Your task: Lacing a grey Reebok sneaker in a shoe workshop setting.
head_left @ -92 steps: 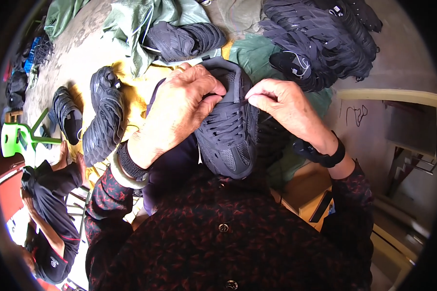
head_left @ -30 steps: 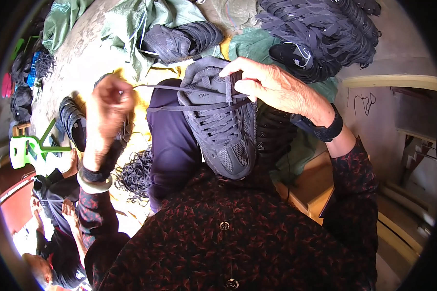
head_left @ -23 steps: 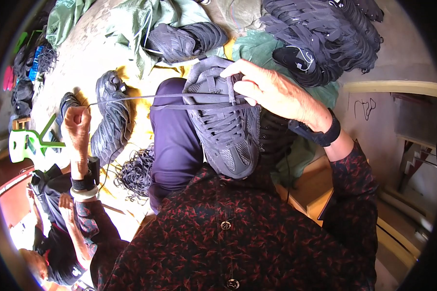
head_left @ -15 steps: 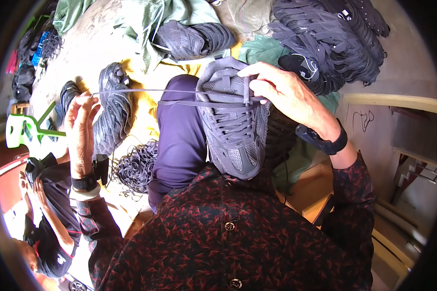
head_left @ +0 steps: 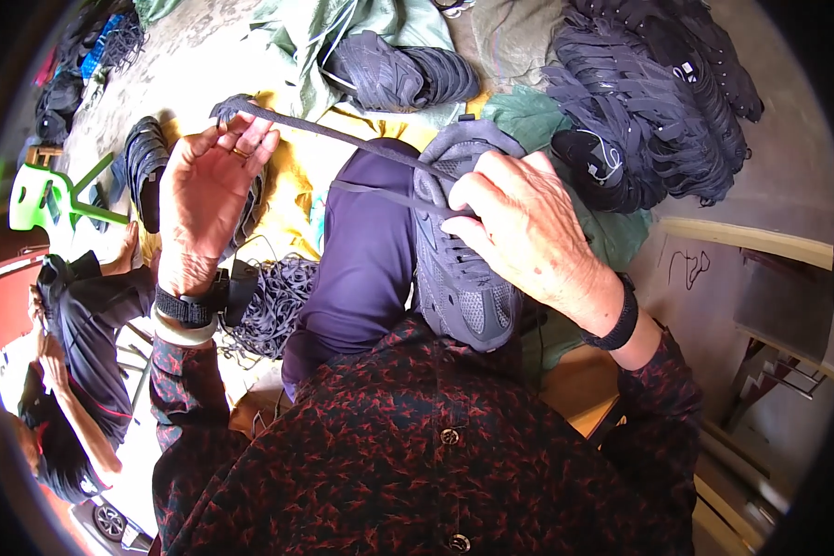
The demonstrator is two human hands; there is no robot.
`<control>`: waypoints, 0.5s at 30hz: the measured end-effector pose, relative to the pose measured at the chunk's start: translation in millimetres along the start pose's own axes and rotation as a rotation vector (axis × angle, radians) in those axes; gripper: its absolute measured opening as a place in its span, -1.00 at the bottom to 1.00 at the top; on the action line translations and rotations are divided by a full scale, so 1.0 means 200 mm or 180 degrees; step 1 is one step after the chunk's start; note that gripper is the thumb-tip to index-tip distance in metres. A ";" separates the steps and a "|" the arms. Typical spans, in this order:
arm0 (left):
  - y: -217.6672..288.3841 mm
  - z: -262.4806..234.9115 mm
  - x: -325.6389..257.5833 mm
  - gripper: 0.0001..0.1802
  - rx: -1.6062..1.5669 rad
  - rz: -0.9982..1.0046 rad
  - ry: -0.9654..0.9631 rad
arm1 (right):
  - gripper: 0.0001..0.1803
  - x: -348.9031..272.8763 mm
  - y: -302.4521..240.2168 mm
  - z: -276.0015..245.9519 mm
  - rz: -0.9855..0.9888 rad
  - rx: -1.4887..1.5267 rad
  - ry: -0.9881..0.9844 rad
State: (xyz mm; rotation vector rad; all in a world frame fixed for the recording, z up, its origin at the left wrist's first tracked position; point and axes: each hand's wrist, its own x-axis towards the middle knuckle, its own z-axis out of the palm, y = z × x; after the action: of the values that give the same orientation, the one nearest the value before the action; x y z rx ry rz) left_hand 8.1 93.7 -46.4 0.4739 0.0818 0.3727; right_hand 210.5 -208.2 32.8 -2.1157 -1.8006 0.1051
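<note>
A dark grey sneaker upper (head_left: 473, 301) lies over my lap beside my purple-trousered knee, toe toward me. Its lacing is partly covered by my right hand (head_left: 537, 222), whose thumb and forefinger pinch a flat dark shoelace (head_left: 394, 195) at the eyelets. Up and to the left, my left hand (head_left: 211, 185) has its palm turned up and holds a long lace strand (head_left: 334, 134) at its fingertips. That strand runs taut across to the sneaker; a second one hangs looser below it over the knee.
Bundles of dark shoe uppers (head_left: 639, 111) are heaped at the far right, with another bundle (head_left: 403, 74) on green cloth ahead. A tangle of laces (head_left: 283, 301) lies left of my knee. A green plastic stool (head_left: 56, 199) and a seated person (head_left: 83, 380) are at the left.
My left hand has moved up and right, its palm now turned up with the lace. My right hand has come down over the eyelets. The view has shifted slightly.
</note>
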 end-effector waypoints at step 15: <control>-0.04 0.25 0.02 -0.77 -0.0211 -0.0016 0.0083 | -0.67 -0.02 -0.08 0.04 0.0027 -0.0372 -0.0074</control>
State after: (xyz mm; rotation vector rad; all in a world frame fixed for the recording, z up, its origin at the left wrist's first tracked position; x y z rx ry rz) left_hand 22.9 66.5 -5.3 0.4034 0.0956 0.3756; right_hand 193.1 -207.6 29.2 -2.2106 -1.8529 0.0274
